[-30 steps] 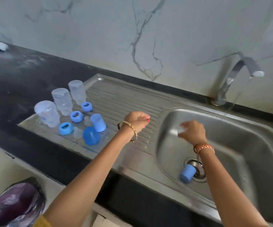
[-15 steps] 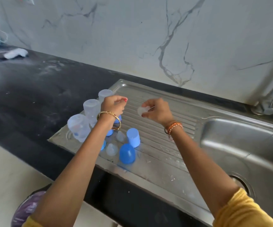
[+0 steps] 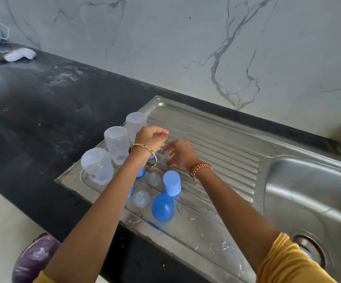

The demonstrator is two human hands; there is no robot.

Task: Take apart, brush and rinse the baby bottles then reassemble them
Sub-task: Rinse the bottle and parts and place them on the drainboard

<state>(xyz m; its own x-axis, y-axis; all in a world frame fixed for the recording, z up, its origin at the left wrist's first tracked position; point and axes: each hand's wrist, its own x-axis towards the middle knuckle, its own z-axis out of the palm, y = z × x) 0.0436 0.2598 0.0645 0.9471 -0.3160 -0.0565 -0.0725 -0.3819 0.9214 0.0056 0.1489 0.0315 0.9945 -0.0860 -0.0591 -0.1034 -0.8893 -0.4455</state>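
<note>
Soft even daylight, faint shadows, wide-angle bending at edges, slight blur.

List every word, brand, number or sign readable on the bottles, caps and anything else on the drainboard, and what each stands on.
No text can be read anywhere.
Nearest bottle: small blue and orange marks low on its wall, too blurred to read.
Middle bottle: faint marks, unreadable.
Far bottle, blue caps, teats, drainboard: no print visible.
</note>
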